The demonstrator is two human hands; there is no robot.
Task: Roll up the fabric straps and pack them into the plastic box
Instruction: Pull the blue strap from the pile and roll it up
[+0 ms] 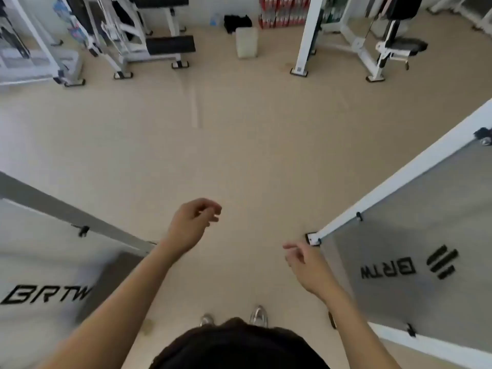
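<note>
Left hand: the left hand (191,225) is held out over the floor (239,145). Its fingers are loosely bent and hold nothing.
Right hand: the right hand (306,265) is held out too, lower and well apart from the left one. Its fingers are loose and a little spread, and hold nothing.
Plastic box: a pale plastic box (247,42) stands on the floor far away, between the gym machines (119,35).
Straps: a black heap (237,22) lies just behind the box. I cannot tell if it is the fabric straps.
Shoes: two light shoes (258,315) peek out at the bottom, side by side on the floor.
Sides: a grey panel (426,209) with black letters stands at the right, and another lettered panel (40,262) stands at the left.
Back wall: red packs (282,12) are stacked near the black heap.
</note>
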